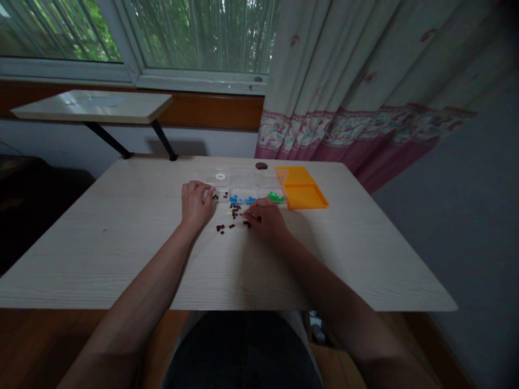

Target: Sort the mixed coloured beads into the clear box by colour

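A clear plastic compartment box point(243, 179) lies on the table. My left hand point(196, 202) is closed on its left end, fingers curled over the rim. A few small brown pieces point(226, 195) are in the compartment beside those fingers. Small blue pieces point(250, 200) sit in the middle front of the box, and green pieces point(275, 197) fill part of the right front compartment. Loose brown pieces point(235, 210) are scattered on the table in front of the box. Just right of them, my right hand point(265, 219) pinches with thumb and fingertips; what is between them is too small to tell.
An orange plastic tray point(305, 197) with a divider lies against the box's right end. Behind the box, the table point(141, 237) has a dark oval hole point(261, 166). A raised shelf point(97, 105) on black legs stands at the back left. A curtain point(324, 97) hangs behind.
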The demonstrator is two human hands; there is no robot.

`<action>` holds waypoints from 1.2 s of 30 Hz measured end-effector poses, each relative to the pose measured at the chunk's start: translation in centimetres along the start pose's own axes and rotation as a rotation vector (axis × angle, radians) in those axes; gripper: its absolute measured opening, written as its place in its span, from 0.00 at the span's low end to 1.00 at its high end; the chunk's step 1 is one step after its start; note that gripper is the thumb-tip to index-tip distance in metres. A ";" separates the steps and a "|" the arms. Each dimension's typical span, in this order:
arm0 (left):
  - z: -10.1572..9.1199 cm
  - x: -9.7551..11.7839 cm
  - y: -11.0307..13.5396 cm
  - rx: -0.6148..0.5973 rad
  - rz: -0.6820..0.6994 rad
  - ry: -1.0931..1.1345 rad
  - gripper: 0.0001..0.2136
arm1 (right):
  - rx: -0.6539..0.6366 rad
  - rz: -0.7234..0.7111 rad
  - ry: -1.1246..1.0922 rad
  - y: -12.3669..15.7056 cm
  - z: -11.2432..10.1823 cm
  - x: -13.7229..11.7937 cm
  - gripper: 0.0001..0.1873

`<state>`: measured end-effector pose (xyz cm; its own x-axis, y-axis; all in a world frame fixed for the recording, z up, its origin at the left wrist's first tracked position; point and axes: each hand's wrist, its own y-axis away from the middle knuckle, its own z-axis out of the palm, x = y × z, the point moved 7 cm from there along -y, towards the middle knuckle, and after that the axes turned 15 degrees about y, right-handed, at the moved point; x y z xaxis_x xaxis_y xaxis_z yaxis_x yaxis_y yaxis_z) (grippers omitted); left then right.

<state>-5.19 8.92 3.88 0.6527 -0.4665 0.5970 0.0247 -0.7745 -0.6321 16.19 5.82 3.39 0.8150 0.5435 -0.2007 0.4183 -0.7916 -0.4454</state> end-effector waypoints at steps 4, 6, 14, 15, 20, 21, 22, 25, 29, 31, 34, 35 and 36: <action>1.0 2.5 0.4 -0.152 0.129 0.075 0.10 | 0.042 0.099 -0.096 -0.1 -0.3 0.8 0.05; 1.9 4.1 0.9 -0.275 0.212 0.120 0.10 | 0.039 0.120 -0.156 -0.2 -0.3 1.0 0.06; 3.8 7.3 2.7 -0.534 0.391 0.204 0.12 | -0.002 0.218 -0.414 -0.1 0.5 1.8 0.11; 3.8 7.4 2.6 -0.536 0.393 0.204 0.12 | -0.014 0.237 -0.436 -0.1 0.6 1.9 0.12; 3.4 7.5 2.3 -0.520 0.407 0.208 0.10 | -0.065 0.254 -0.484 0.0 1.0 1.8 0.16; 3.4 7.5 2.3 -0.519 0.408 0.201 0.10 | -0.067 0.245 -0.484 0.0 1.0 1.7 0.16; 3.3 7.5 2.2 -0.515 0.408 0.191 0.11 | -0.066 0.236 -0.480 0.0 0.9 1.7 0.17; 3.0 7.2 1.9 -0.468 0.389 0.153 0.11 | -0.037 0.219 -0.430 -0.1 0.5 1.6 0.15; 1.8 5.7 0.9 -0.307 0.291 0.087 0.14 | -0.002 0.124 -0.296 -0.2 -0.4 1.5 0.09; 1.2 4.6 0.5 -0.219 0.228 0.060 0.15 | -0.033 0.025 -0.201 -0.3 -0.6 1.2 0.05; 0.3 3.1 0.1 -0.108 0.141 0.008 0.17 | -0.127 -0.087 -0.055 0.1 -0.4 0.9 0.03; 0.2 2.7 0.0 -0.081 0.115 -0.017 0.17 | -0.153 -0.110 -0.015 0.2 -0.3 0.8 0.03; 0.0 2.3 0.0 -0.060 0.090 -0.041 0.16 | -0.172 -0.126 0.021 0.3 -0.3 0.8 0.04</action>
<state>-3.68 7.90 5.23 0.6805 -0.5186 0.5177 -0.0801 -0.7548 -0.6510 17.10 5.94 3.30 0.7594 0.6366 -0.1343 0.5781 -0.7549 -0.3098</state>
